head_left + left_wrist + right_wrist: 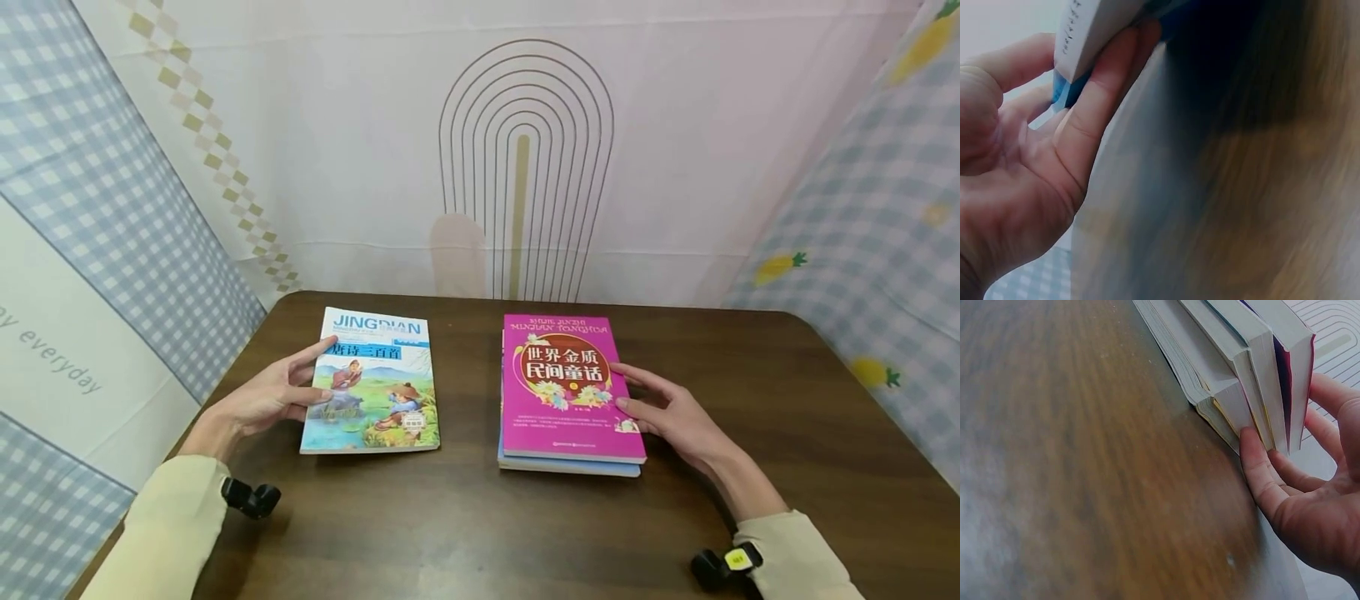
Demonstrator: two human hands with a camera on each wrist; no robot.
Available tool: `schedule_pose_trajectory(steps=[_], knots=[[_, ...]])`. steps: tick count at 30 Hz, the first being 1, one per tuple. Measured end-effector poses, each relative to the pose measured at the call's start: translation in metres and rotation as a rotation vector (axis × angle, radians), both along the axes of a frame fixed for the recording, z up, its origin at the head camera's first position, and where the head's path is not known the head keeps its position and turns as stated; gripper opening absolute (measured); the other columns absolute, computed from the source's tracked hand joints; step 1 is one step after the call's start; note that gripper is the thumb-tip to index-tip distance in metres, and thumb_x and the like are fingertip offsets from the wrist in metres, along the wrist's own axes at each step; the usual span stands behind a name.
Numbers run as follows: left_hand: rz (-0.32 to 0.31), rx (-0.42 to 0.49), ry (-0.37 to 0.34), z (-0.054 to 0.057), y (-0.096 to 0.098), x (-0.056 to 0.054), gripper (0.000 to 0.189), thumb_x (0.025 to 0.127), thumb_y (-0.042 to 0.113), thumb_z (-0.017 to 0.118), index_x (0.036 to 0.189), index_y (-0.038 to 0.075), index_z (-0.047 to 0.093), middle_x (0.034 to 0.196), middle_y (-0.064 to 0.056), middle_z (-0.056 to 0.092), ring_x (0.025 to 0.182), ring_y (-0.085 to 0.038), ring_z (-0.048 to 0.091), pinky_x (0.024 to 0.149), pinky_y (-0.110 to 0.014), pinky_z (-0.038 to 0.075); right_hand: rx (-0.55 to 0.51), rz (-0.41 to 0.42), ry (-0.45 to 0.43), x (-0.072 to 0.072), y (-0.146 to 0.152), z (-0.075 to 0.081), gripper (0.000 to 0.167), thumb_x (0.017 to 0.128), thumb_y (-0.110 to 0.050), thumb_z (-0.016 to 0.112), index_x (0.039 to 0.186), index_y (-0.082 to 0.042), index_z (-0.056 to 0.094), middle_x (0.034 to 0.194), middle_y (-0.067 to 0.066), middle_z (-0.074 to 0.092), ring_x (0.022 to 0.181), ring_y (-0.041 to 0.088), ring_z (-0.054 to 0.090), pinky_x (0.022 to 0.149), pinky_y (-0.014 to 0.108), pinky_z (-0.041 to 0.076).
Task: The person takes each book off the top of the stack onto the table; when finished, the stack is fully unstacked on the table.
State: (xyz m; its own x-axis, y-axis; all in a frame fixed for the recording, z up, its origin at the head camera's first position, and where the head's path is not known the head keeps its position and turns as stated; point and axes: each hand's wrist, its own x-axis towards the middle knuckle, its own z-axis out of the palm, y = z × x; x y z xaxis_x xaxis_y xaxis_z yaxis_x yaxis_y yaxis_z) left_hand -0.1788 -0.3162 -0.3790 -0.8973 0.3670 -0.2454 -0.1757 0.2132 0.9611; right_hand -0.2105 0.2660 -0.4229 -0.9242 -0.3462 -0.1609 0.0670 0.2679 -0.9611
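Note:
My left hand (266, 396) pinches a thin paperback book (382, 408) by its left edge. Its cover shows a painted landscape with two figures under blue lettering. In the left wrist view, fingers (1094, 103) reach beneath the book's white spine (1082, 37), and dark shadow lies below. My right hand (675, 417) touches the right side of a book stack, topped by a magenta book (570, 433) with a red oval title. The right wrist view shows several books in the stack, their page edges (1235, 403) towards me, with fingertips (1249, 434) against the lower ones.
Both books lie over a dark brown wooden table (465, 525) with rounded far corners. A white cloth (360, 167) with a line arch hangs behind it, and blue checked cloth (862, 217) hangs at the sides. Black wrist cameras (251, 498) sit at both cuffs.

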Motion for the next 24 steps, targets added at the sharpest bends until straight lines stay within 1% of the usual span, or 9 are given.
schedule_pose_trajectory(steps=[2,4,6,8,10,14,18,21,24], knots=[[-0.017,-0.017,-0.010,-0.002,-0.005,-0.002,0.100,0.102,0.005,0.067,0.172,0.022,-0.003,0.164,-0.030,0.036,0.114,-0.018,0.072,0.090,-0.042,0.066,-0.001,0.001,-0.002,0.001,0.001,0.000,0.068,0.105,-0.033,0.067,0.165,-0.021,0.038,0.166,0.021,0.029,0.109,0.019,0.071,0.089,0.031,0.065],[-0.036,-0.030,-0.015,-0.004,-0.010,-0.004,0.100,0.103,0.005,0.066,0.171,0.021,-0.005,0.168,-0.035,0.026,0.115,-0.019,0.072,0.090,-0.043,0.066,-0.003,0.002,-0.005,0.001,0.001,0.000,0.068,0.105,-0.033,0.067,0.165,-0.021,0.038,0.166,0.021,0.029,0.108,0.019,0.071,0.089,0.031,0.065],[-0.044,-0.042,-0.023,-0.005,-0.015,-0.006,0.101,0.103,0.005,0.066,0.171,0.021,-0.006,0.168,-0.036,0.023,0.115,-0.020,0.072,0.090,-0.043,0.066,-0.003,0.004,-0.007,0.002,0.001,0.000,0.068,0.105,-0.033,0.067,0.165,-0.022,0.037,0.166,0.021,0.028,0.108,0.018,0.071,0.088,0.031,0.065],[-0.042,-0.053,-0.035,-0.006,-0.018,-0.008,0.101,0.102,0.004,0.066,0.171,0.021,-0.006,0.168,-0.037,0.024,0.114,-0.020,0.072,0.090,-0.043,0.066,-0.001,0.005,-0.006,0.001,0.001,0.000,0.068,0.106,-0.033,0.067,0.165,-0.022,0.038,0.166,0.021,0.028,0.108,0.018,0.071,0.088,0.031,0.065],[-0.033,-0.058,-0.051,-0.008,-0.022,-0.009,0.101,0.102,0.004,0.066,0.171,0.021,-0.006,0.167,-0.036,0.027,0.114,-0.021,0.073,0.090,-0.043,0.066,-0.002,0.005,-0.005,0.001,0.000,0.000,0.067,0.106,-0.033,0.067,0.165,-0.021,0.038,0.166,0.021,0.029,0.108,0.017,0.071,0.088,0.030,0.065],[-0.004,-0.062,-0.084,-0.011,-0.028,-0.011,0.101,0.102,0.004,0.067,0.171,0.022,-0.005,0.161,-0.031,0.043,0.113,-0.020,0.073,0.092,-0.044,0.065,0.003,0.005,-0.005,0.001,0.000,0.000,0.067,0.106,-0.033,0.067,0.165,-0.022,0.038,0.166,0.021,0.028,0.109,0.018,0.070,0.088,0.031,0.065],[0.032,-0.077,-0.096,-0.013,-0.036,-0.014,0.099,0.101,0.006,0.070,0.172,0.020,0.002,0.148,-0.017,0.061,0.110,-0.019,0.074,0.092,-0.043,0.066,0.011,0.007,0.002,0.001,0.000,0.000,0.067,0.106,-0.033,0.066,0.165,-0.022,0.038,0.166,0.021,0.028,0.111,0.020,0.069,0.088,0.031,0.065],[0.057,-0.082,-0.100,-0.014,-0.040,-0.016,0.096,0.100,0.007,0.071,0.171,0.018,0.007,0.138,-0.008,0.068,0.109,-0.019,0.075,0.091,-0.042,0.066,0.011,0.009,0.002,0.001,0.001,0.000,0.067,0.106,-0.033,0.066,0.165,-0.022,0.038,0.166,0.021,0.028,0.112,0.020,0.068,0.089,0.031,0.065],[0.071,-0.095,-0.103,-0.014,-0.043,-0.018,0.095,0.100,0.007,0.072,0.171,0.017,0.009,0.136,-0.008,0.069,0.109,-0.019,0.075,0.092,-0.042,0.066,0.009,0.009,-0.003,0.001,0.001,0.001,0.067,0.106,-0.033,0.066,0.165,-0.022,0.037,0.166,0.021,0.028,0.111,0.019,0.069,0.089,0.031,0.065]])
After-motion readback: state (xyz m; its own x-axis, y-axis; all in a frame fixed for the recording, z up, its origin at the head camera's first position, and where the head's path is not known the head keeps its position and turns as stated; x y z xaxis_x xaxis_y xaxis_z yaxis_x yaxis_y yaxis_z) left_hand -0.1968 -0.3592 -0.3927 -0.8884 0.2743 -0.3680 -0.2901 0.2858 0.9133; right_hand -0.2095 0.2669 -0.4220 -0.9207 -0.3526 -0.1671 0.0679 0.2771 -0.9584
